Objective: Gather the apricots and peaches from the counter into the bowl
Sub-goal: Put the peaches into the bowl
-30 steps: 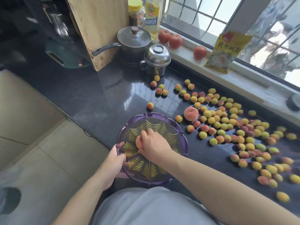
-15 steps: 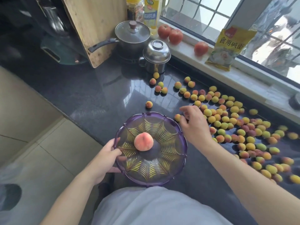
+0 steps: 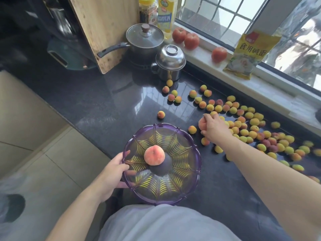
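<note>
Head camera looks down at a round purple glass bowl [image 3: 180,192] on the dark shiny worktop [image 3: 97,108]. One pink-orange fuzzy peach [image 3: 154,157] sits inside the bowl, near its middle. Left hand [image 3: 111,174] holds the bowl's near-left rim, fingers [image 3: 127,172] curled round the edge. Right hand [image 3: 215,126] is past the bowl on its far right side, fingers wrapped round a second pink peach [image 3: 202,125]. Many small yellow and orange apricots [image 3: 250,122] lie spread on the worktop right of the bowl. One apricot [image 3: 161,114] lies alone just behind the bowl.
</note>
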A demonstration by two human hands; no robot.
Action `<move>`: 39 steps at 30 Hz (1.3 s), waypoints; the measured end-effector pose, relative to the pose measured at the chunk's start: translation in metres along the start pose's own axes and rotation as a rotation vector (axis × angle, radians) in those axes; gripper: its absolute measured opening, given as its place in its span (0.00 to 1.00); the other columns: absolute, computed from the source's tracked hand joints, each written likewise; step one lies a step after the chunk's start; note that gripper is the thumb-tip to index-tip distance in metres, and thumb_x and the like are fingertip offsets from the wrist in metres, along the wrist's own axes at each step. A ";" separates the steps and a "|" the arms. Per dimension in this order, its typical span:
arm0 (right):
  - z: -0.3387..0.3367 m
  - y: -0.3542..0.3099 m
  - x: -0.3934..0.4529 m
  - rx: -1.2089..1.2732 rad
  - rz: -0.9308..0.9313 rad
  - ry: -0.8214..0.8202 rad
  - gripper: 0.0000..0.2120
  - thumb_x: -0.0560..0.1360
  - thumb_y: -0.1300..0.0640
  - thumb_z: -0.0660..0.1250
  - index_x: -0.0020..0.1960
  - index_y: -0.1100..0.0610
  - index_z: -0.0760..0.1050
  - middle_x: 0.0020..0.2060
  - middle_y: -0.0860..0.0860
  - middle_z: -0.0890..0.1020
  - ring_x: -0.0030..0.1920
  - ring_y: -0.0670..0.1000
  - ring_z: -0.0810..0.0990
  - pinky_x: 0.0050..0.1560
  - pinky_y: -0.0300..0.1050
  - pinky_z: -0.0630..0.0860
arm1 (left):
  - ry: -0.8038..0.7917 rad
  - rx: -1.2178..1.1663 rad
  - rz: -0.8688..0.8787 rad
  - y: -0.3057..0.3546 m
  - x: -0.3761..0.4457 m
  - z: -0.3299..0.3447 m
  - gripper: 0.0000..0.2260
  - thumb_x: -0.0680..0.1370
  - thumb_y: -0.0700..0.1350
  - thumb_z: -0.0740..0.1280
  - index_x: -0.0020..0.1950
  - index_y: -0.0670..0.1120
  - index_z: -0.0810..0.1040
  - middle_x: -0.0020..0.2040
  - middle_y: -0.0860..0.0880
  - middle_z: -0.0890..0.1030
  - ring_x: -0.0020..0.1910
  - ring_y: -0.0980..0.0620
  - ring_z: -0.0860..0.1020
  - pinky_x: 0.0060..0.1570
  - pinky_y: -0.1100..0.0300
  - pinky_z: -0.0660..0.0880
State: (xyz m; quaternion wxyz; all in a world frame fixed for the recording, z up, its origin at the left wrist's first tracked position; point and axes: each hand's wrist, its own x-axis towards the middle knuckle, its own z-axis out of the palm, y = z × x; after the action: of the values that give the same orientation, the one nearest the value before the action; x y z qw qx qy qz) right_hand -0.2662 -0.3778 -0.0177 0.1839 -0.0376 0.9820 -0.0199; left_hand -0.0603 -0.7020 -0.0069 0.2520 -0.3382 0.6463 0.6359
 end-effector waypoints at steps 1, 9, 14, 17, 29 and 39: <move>0.000 -0.001 0.002 0.016 -0.002 -0.005 0.34 0.76 0.51 0.72 0.78 0.52 0.60 0.66 0.57 0.69 0.63 0.59 0.73 0.54 0.49 0.72 | 0.003 0.003 -0.001 0.000 0.000 0.001 0.22 0.87 0.34 0.55 0.64 0.59 0.78 0.54 0.51 0.88 0.52 0.49 0.88 0.47 0.43 0.85; -0.013 -0.004 -0.018 0.295 -0.019 0.213 0.30 0.73 0.53 0.75 0.71 0.51 0.68 0.60 0.53 0.74 0.57 0.56 0.75 0.50 0.46 0.70 | -0.008 -0.008 -0.007 0.005 -0.002 0.001 0.21 0.87 0.34 0.54 0.63 0.60 0.75 0.59 0.49 0.83 0.55 0.47 0.85 0.46 0.46 0.84; -0.033 -0.034 -0.103 0.556 -0.206 0.277 0.33 0.70 0.50 0.78 0.70 0.47 0.69 0.58 0.43 0.74 0.56 0.45 0.73 0.55 0.41 0.72 | -0.005 -0.066 -0.011 -0.001 -0.001 0.001 0.21 0.87 0.34 0.55 0.62 0.58 0.78 0.53 0.50 0.86 0.48 0.49 0.85 0.46 0.46 0.83; 0.001 -0.061 -0.149 0.352 -0.366 0.032 0.31 0.69 0.46 0.75 0.69 0.45 0.69 0.59 0.43 0.75 0.56 0.47 0.76 0.55 0.43 0.75 | -0.020 -0.107 -0.033 0.000 -0.002 0.003 0.20 0.88 0.35 0.55 0.64 0.58 0.77 0.57 0.46 0.84 0.51 0.46 0.85 0.47 0.44 0.82; 0.055 -0.101 -0.140 0.177 -0.209 -0.041 0.26 0.69 0.39 0.75 0.54 0.52 0.66 0.54 0.51 0.77 0.55 0.55 0.76 0.51 0.49 0.75 | -0.037 -0.037 -0.024 0.005 -0.012 0.012 0.18 0.89 0.37 0.54 0.60 0.58 0.75 0.59 0.46 0.83 0.58 0.42 0.84 0.54 0.42 0.82; 0.058 -0.106 -0.139 0.131 -0.186 -0.069 0.28 0.70 0.37 0.73 0.58 0.54 0.66 0.56 0.54 0.77 0.56 0.56 0.75 0.52 0.48 0.72 | -0.020 -0.072 -0.008 -0.003 -0.010 0.011 0.19 0.88 0.36 0.55 0.71 0.58 0.71 0.64 0.45 0.81 0.59 0.41 0.84 0.51 0.44 0.83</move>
State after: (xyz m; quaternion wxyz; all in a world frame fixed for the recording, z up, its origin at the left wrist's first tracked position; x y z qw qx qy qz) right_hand -0.1090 -0.4732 -0.0167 0.2170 -0.1171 0.9640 -0.0999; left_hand -0.0532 -0.6895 -0.0019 0.2484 -0.3433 0.6191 0.6612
